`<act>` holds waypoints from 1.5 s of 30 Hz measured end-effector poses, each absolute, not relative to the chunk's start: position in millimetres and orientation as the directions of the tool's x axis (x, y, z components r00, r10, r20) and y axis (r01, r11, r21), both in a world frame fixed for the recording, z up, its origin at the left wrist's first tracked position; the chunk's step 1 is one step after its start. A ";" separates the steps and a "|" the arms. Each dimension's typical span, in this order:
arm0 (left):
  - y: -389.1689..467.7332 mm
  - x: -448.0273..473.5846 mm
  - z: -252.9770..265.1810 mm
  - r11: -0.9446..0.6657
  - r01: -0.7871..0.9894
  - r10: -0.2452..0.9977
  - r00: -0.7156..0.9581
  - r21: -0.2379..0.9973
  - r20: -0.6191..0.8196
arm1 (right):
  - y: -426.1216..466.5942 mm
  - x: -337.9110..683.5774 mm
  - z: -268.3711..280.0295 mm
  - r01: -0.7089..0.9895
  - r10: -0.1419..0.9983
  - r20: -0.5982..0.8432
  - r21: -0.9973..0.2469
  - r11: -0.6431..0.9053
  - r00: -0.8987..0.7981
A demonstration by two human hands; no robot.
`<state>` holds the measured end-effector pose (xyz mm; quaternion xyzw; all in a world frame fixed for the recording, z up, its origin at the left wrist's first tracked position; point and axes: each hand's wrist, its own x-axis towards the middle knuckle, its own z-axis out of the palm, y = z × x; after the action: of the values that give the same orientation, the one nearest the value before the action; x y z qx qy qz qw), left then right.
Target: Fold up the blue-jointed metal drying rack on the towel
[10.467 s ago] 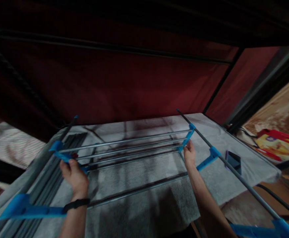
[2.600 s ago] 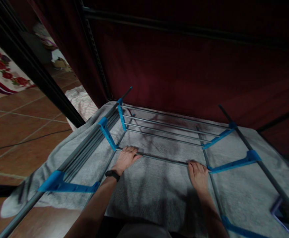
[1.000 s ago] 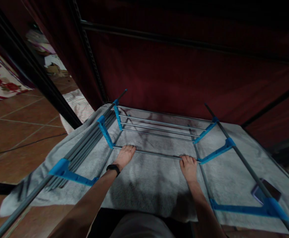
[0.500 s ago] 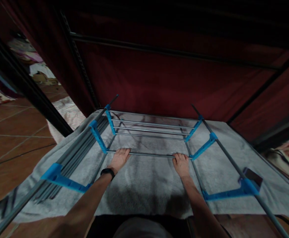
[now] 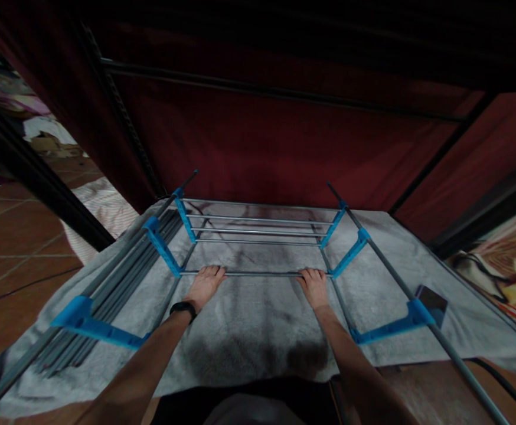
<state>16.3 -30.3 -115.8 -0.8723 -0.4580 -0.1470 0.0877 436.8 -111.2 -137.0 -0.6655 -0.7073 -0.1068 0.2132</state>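
A rack frame of grey metal tubes with blue plastic brackets (image 5: 163, 251) lies on a grey blanket (image 5: 258, 330). One crosswise metal tube (image 5: 262, 274) spans its middle, between the left and right brackets. My left hand (image 5: 205, 285), with a black band on the wrist, is closed around this tube near its left end. Close to the right end, my right hand (image 5: 314, 287) has its fingers curled over the same tube. Farther off, several parallel crossbars (image 5: 258, 232) join the far pair of brackets. The fingertips are partly hidden behind the tube.
Several loose grey tubes (image 5: 116, 292) lie in a bundle on the left of the blanket. A dark flat phone-like object (image 5: 433, 304) rests beside the right near bracket. A dark red curtain (image 5: 276, 147) on a black frame hangs behind. Cloth piles stand at both sides.
The whole view has shifted slightly, so the rack appears a little farther left. Both hands stay on the crosswise tube, with hardly any movement along it.
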 end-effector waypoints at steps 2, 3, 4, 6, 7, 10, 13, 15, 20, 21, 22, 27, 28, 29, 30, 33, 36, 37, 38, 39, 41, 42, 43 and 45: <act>-29.6 16.1 -116.5 -0.563 0.826 0.777 0.538 -0.023 0.326 | -110.6 437.2 -138.1 0.985 0.896 0.443 -0.143 0.094 -0.021; -29.4 16.1 -116.6 -0.562 0.827 0.779 0.539 -0.025 0.320 | -110.4 437.3 -138.3 0.985 0.898 0.440 -0.144 0.094 -0.021; -29.2 16.1 -116.4 -0.561 0.828 0.781 0.539 -0.027 0.315 | -110.4 437.3 -138.4 0.985 0.900 0.435 -0.144 0.093 -0.022; -29.1 16.3 -115.4 -0.559 0.828 0.783 0.540 -0.032 0.307 | -110.5 437.1 -138.0 0.985 0.904 0.426 -0.143 0.092 -0.023; -29.3 16.5 -114.7 -0.558 0.829 0.784 0.541 -0.035 0.304 | -110.8 437.0 -137.8 0.985 0.905 0.425 -0.143 0.091 -0.022; -31.0 17.5 -112.1 -0.552 0.832 0.787 0.541 -0.051 0.295 | -111.5 436.7 -137.4 0.985 0.902 0.432 -0.144 0.091 -0.020; -33.5 19.4 -109.7 -0.543 0.836 0.792 0.540 -0.075 0.287 | -111.7 436.3 -137.3 0.985 0.893 0.449 -0.142 0.101 -0.026; -35.1 21.3 -108.3 -0.532 0.841 0.796 0.535 -0.095 0.282 | -111.3 436.1 -137.6 0.984 0.886 0.463 -0.141 0.109 -0.031; -38.8 29.1 -104.9 -0.508 0.849 0.804 0.529 -0.148 0.273 | -110.5 436.9 -139.1 0.983 0.872 0.488 -0.132 0.125 -0.045; -39.8 30.8 -104.2 -0.506 0.848 0.804 0.529 -0.156 0.272 | -110.7 437.2 -139.4 0.984 0.870 0.491 -0.130 0.125 -0.046; -41.0 32.5 -103.5 -0.503 0.848 0.805 0.529 -0.164 0.269 | -110.8 437.6 -139.7 0.984 0.869 0.492 -0.127 0.124 -0.046; -47.2 37.7 -100.4 -0.486 0.851 0.815 0.524 -0.199 0.248 | -112.0 439.0 -140.4 0.987 0.884 0.466 -0.119 0.111 -0.043; -48.2 38.3 -99.8 -0.484 0.851 0.817 0.523 -0.206 0.243 | -112.1 439.3 -140.7 0.987 0.885 0.464 -0.117 0.111 -0.044; -49.2 38.9 -99.2 -0.481 0.850 0.818 0.523 -0.214 0.239 | -112.1 439.7 -141.2 0.987 0.884 0.464 -0.115 0.112 -0.046; -50.0 39.4 -98.5 -0.478 0.850 0.820 0.522 -0.222 0.234 | -112.1 440.2 -141.8 0.987 0.884 0.465 -0.113 0.113 -0.048; -52.4 41.2 -96.5 -0.467 0.848 0.826 0.519 -0.251 0.220 | -111.7 441.9 -144.4 0.989 0.889 0.456 -0.105 0.108 -0.049; -54.7 43.0 -94.2 -0.458 0.844 0.831 0.518 -0.281 0.203 | -111.3 444.0 -147.4 0.990 0.896 0.441 -0.096 0.101 -0.049; -55.4 43.7 -93.4 -0.455 0.842 0.833 0.518 -0.291 0.196 | -111.2 444.8 -148.4 0.990 0.897 0.439 -0.094 0.103 -0.052; -56.0 44.4 -92.5 -0.454 0.839 0.834 0.518 -0.301 0.188 | -111.2 445.5 -149.2 0.990 0.897 0.439 -0.091 0.107 -0.057; -56.5 45.1 -91.3 -0.453 0.836 0.836 0.519 -0.310 0.180 | -111.3 446.1 -150.0 0.990 0.895 0.441 -0.088 0.111 -0.061; -56.9 46.7 -87.8 -0.454 0.828 0.838 0.523 -0.330 0.159 | -111.4 447.3 -151.4 0.989 0.892 0.448 -0.087 0.121 -0.069; -56.7 47.6 -85.4 -0.457 0.822 0.838 0.526 -0.339 0.147 | -111.3 447.7 -152.0 0.988 0.890 0.450 -0.089 0.126 -0.073; -56.5 48.6 -82.3 -0.464 0.815 0.836 0.532 -0.348 0.133 | -111.3 448.0 -152.5 0.987 0.889 0.451 -0.092 0.131 -0.076; -55.6 50.7 -74.5 -0.483 0.798 0.830 0.549 -0.361 0.102 | -111.0 448.2 -153.2 0.986 0.890 0.450 -0.100 0.134 -0.075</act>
<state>50.7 -55.6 -74.5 -0.8601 -0.4729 0.0431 0.1863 448.2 -111.0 -153.2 -0.6477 -0.7240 -0.1163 0.2071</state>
